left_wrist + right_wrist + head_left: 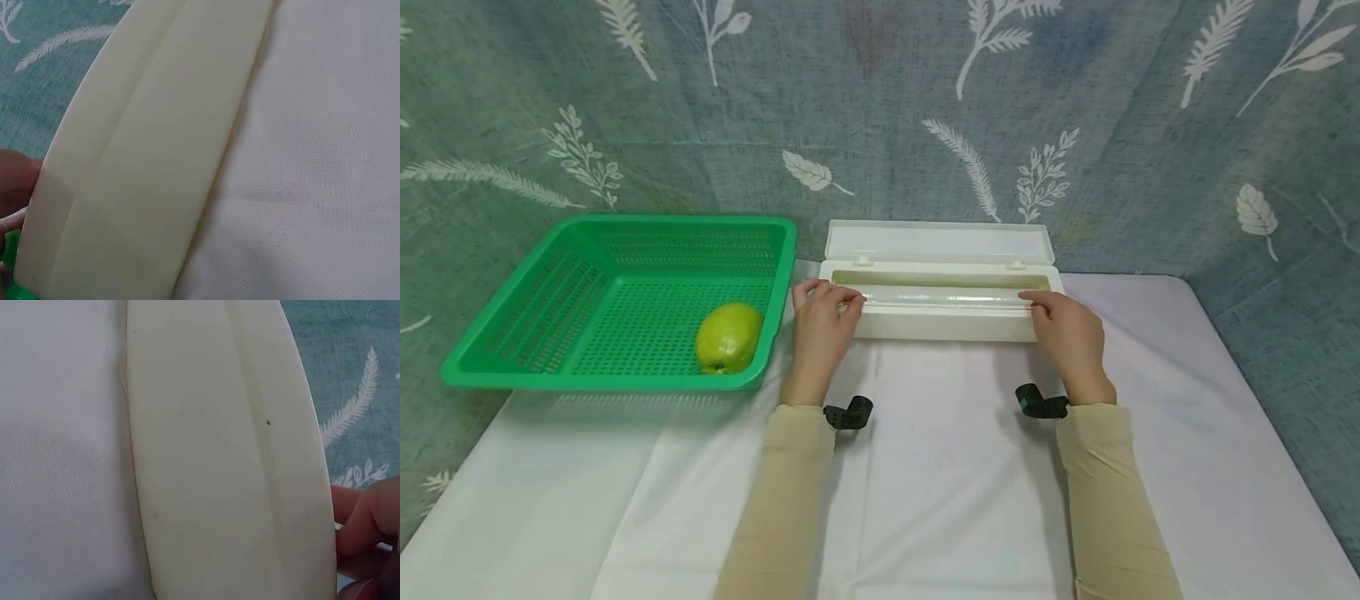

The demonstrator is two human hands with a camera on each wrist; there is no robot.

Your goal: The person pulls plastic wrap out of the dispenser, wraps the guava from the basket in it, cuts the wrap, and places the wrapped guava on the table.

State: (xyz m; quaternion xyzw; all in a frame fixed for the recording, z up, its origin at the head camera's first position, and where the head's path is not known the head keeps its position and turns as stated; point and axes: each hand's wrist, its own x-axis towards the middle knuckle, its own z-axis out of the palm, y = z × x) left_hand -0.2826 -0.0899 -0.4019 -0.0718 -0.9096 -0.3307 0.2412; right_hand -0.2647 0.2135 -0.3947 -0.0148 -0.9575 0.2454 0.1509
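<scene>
A white cling film dispenser box (943, 327) lies lengthwise on the table, its lid (940, 243) raised at the back. Inside it is a clear roll of cling film (943, 296). At the roll's left end, my left hand (822, 329) pinches the film between thumb and forefinger. My right hand (1071, 337) does likewise at the right end, with the other fingers curled. Both wrist views are filled mostly by the front of the box (144, 162); fingers (359, 519) show past its edge in the right wrist view. The film itself is hidden there.
Left of the box stands a green plastic basket (625, 382) with a yellow-green fruit (728, 337) in its near right corner. A white cloth (940, 483) covers the table. Behind hangs a grey-green curtain (880, 108) with white leaf patterns.
</scene>
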